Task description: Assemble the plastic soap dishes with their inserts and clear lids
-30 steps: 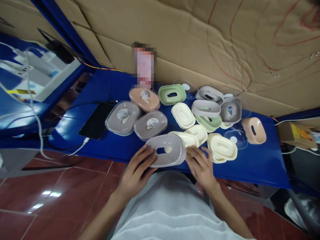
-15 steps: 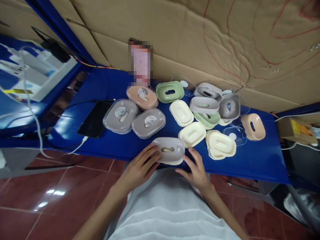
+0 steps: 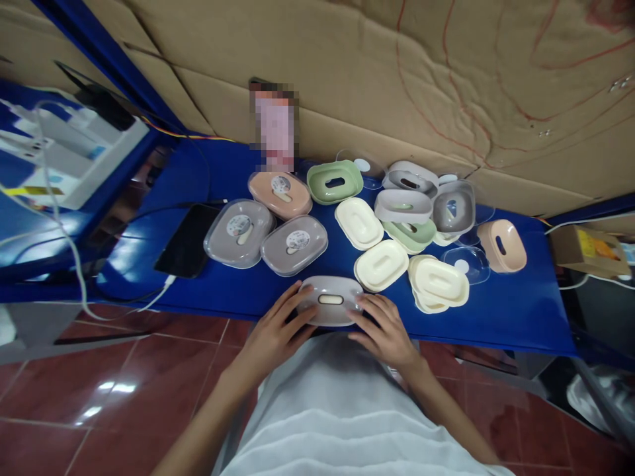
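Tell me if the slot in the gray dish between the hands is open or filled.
Filled: in the middle of the gray dish, a cream piece shows, with only a thin dark rim around it.

Grey dish (image 3: 331, 317) held at its two ends by left hand (image 3: 278, 328) and right hand (image 3: 385, 332); cream piece (image 3: 331, 299) visible in its slot. Whether the dish rests on the blue table (image 3: 243, 295) cannot be determined. Left of the dish, black phone (image 3: 186, 241); beyond it, green tray (image 3: 335, 182); right of it, cream stack (image 3: 440, 283).

case (image 3: 331, 317) between hands (image 3: 278, 332), phone (image 3: 187, 240) left
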A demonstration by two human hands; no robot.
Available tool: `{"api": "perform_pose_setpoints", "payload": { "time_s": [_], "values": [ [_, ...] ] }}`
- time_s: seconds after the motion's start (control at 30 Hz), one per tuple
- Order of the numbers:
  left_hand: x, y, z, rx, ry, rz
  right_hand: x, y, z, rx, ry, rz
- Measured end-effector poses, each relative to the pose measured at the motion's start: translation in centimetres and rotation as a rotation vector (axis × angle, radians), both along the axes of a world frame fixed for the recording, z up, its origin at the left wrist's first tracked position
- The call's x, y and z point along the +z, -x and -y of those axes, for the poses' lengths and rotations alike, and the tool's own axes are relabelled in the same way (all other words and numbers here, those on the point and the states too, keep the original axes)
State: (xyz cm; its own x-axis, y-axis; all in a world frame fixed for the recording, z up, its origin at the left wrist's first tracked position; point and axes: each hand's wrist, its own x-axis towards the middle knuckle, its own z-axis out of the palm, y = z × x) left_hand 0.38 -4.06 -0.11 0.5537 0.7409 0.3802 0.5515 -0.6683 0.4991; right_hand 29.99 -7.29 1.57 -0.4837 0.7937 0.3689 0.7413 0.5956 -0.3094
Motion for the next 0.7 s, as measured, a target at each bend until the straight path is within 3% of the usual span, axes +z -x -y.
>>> {"api": "perform_pose_setpoints", "payload": {
  "time_s": [0.07,0.2,0.3,0.47,0.57,0.7],
  "values": [
    [0.3,-0.1,-0.2,-0.001,0.011,0.002,0.6,-2.4,-0.5,-0.087,-0.016,0.001],
    [0.7,-0.3,-0.5,0.003,0.028,0.027,2.1,-10.4,-1.9,-0.483,-0.119,0.041],
    [0.8,-0.6,-0.6,-0.003,0.030,0.046,2.5,-16.7,-2.1,-0.719,-0.093,0.155],
    [0.7,-1.2,-0.3,-0.002,0.051,0.072,0.7,-22.5,-1.1,-0.713,0.047,0.302],
    [0.7,-1.5,-0.1,-0.002,0.062,0.075,-0.1,-23.5,-0.8,-0.708,0.003,0.266],
    [0.7,-1.7,-0.1,-0.029,0.083,0.067,0.5,-23.3,-0.3,-0.749,-0.121,0.146]
  ]
}}
